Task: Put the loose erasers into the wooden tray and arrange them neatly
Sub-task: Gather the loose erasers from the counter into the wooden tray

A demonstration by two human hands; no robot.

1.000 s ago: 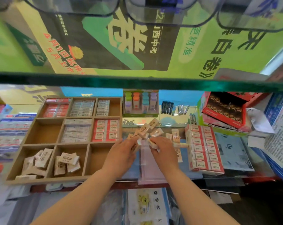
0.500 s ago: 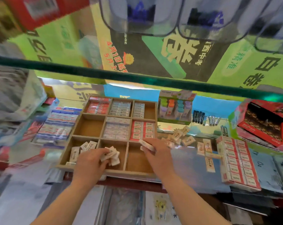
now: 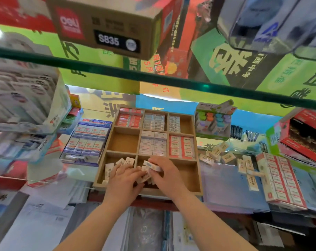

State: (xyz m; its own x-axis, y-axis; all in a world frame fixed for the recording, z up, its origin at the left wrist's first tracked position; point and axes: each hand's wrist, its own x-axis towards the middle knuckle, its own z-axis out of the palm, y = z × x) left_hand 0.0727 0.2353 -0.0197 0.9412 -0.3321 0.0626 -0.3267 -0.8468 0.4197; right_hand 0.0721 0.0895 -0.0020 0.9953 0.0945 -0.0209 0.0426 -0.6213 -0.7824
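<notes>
Filling the tray: the step in hand looks like dropping and squaring erasers in the near row of the wooden tray (image 3: 187, 175), which sits at the near edge of the shelf (image 3: 153, 202).
Right hand (image 3: 169, 176): thumb and fingers pinch one white eraser (image 3: 152, 164) over the tray's near middle compartment.
Left hand (image 3: 123, 178): laid over the divider between the near left and near middle compartments, fingertips among the pieces there; whether it grips one I cannot tell.
Near left compartment: a jumble (image 3: 129, 161) of small white blocks, some on end, some leaning, none squared.
Near middle compartment: a few more, mostly hidden under the two hands.
Neat compartments: five further back hold packed rows (image 3: 153, 144); the one at the far right corner is only part full.
Bare compartments: the middle left one and the near right corner one hold nothing.
Loose erasers (image 3: 217, 154): a scatter lies on the shelf just right of the tray, running toward a red-edged box (image 3: 280, 180) of packed ones near the shelf's right end.
Done: by my reading, part of the pile is already in the tray.
Left to do: the scatter on the shelf has to be brought over, and both near heaps need lining up; I judge the job roughly half finished.
</notes>
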